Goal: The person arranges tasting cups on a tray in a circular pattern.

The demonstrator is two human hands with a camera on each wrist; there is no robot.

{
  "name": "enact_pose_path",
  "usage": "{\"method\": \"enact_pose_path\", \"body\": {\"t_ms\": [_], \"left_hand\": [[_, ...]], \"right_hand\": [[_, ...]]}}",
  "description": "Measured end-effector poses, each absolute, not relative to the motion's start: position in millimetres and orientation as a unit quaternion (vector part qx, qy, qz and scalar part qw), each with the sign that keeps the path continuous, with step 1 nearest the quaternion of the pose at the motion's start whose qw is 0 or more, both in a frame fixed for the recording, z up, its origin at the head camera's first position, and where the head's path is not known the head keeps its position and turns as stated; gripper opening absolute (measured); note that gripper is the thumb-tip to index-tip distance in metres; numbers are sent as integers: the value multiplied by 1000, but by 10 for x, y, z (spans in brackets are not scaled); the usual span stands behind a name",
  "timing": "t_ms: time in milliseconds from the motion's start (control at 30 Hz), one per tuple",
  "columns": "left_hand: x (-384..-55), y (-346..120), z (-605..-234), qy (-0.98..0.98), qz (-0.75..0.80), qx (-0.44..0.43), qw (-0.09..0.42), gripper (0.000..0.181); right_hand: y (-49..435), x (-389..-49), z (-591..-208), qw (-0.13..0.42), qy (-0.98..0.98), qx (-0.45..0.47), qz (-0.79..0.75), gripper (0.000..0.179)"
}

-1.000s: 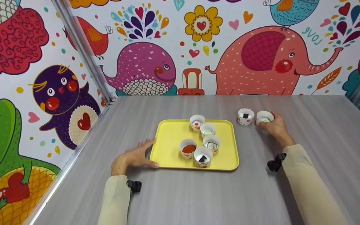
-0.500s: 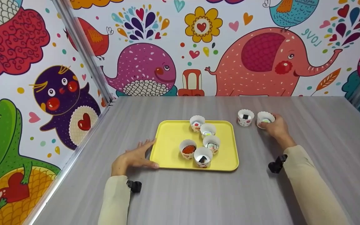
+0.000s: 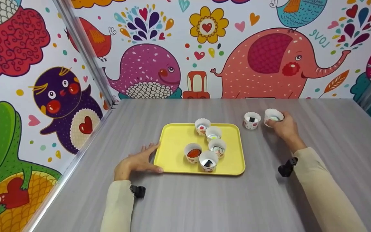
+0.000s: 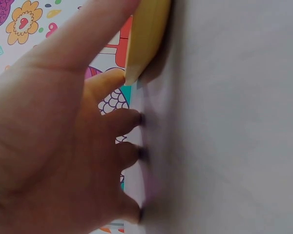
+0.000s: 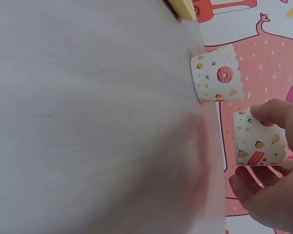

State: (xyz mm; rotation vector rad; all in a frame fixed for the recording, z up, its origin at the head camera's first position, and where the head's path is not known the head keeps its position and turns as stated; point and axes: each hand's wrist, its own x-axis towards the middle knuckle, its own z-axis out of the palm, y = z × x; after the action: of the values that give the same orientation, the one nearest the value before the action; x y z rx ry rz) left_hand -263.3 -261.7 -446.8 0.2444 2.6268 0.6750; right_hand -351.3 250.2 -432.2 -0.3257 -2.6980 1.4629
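My right hand (image 3: 285, 127) pinches a white patterned paper baking cup (image 3: 271, 119) between thumb and fingers; something pale lies inside it. In the right wrist view this cup (image 5: 259, 139) hangs off the tabletop, its shadow apart from it. Close to its left stands another paper cup (image 3: 252, 124) with a black-and-white piece inside. My left hand (image 3: 137, 162) lies at the left end of a yellow tray (image 3: 172, 138), thumb by the near corner and forefinger along the side. In the left wrist view its other fingertips (image 4: 129, 156) rest on the table, and the tray edge (image 4: 146, 44) shows above.
Several paper cups stand on the tray's right half. One cup (image 3: 193, 154) holds something orange-red, and another (image 3: 208, 162) a black-and-white piece. The grey table (image 3: 204, 203) ends at walls printed with cartoon animals at the back and left.
My right hand has raised its paper cup a little from the table. The left hand and the tray keep their places.
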Motion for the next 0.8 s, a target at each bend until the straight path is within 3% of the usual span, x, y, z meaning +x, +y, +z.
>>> {"method": "enact_pose_path", "body": {"t_ms": [133,433,800], "left_hand": [[-2631,-2615,-4465,944,242,89,206,117],[-2633,-2614,-4477,945,242,86,204,118],[-2619,-2611,-4471,944,246,84,206,117]], "right_hand": [[2467,-3513,-4303,60,-877,-86,469,74],[2309,-3481,-4215,77,-869,-50,486,73],[2063,-3444,-4115,61,-873,-28,482,72]]}}
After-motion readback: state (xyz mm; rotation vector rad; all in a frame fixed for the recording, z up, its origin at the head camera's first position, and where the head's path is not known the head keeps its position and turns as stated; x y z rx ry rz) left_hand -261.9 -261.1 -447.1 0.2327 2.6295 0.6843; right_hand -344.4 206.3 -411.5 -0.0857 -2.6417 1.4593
